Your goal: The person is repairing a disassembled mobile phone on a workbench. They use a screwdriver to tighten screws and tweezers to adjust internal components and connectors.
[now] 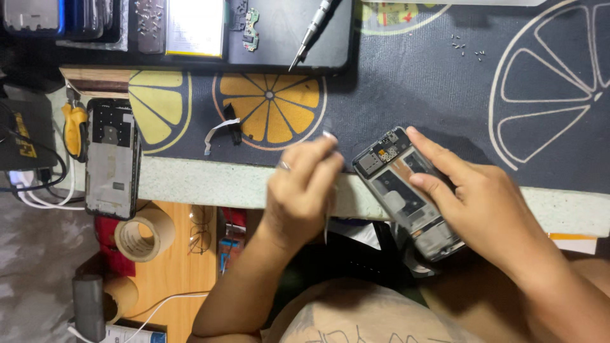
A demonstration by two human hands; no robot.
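Steadying opened phone (406, 190) at frame centre-right — right hand (473, 200), fingers spread flat on it; left hand (305, 184) pinched together just beside — contents unclear.

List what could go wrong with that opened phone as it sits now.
The opened phone juts past the table edge, steadied only by the right hand; it might drop. The left hand works close to its exposed board and may scratch it. The loose screws on the mat could roll away.
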